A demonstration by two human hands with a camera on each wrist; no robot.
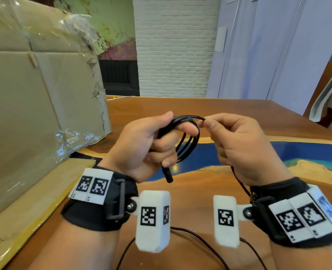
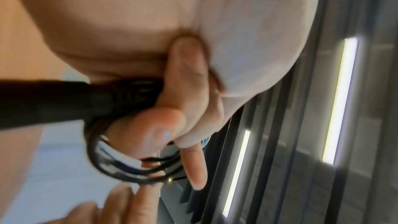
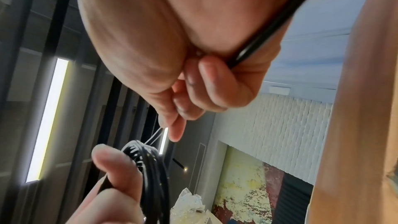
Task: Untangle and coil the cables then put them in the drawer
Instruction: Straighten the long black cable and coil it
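Observation:
Above the table my left hand (image 1: 173,123) grips a black cable coil (image 1: 188,141) of several loops, thumb on top and index finger through the loops. A black plug (image 1: 167,175) hangs below that fist. My right hand (image 1: 207,123) pinches the cable's free run at the top of the coil. The loose tail (image 1: 241,185) drops past my right wrist and trails over the table (image 1: 200,240). The left wrist view shows the coil (image 2: 120,168) around my finger and the plug (image 2: 64,100). In the right wrist view the cable (image 3: 269,37) crosses my right palm, with the coil (image 3: 150,168) below.
A big cardboard box (image 1: 34,94) wrapped in clear plastic stands at the left on the wooden table (image 1: 239,108). A blue resin strip (image 1: 278,152) runs across the tabletop. A white frame-like object (image 1: 324,98) leans past the right edge.

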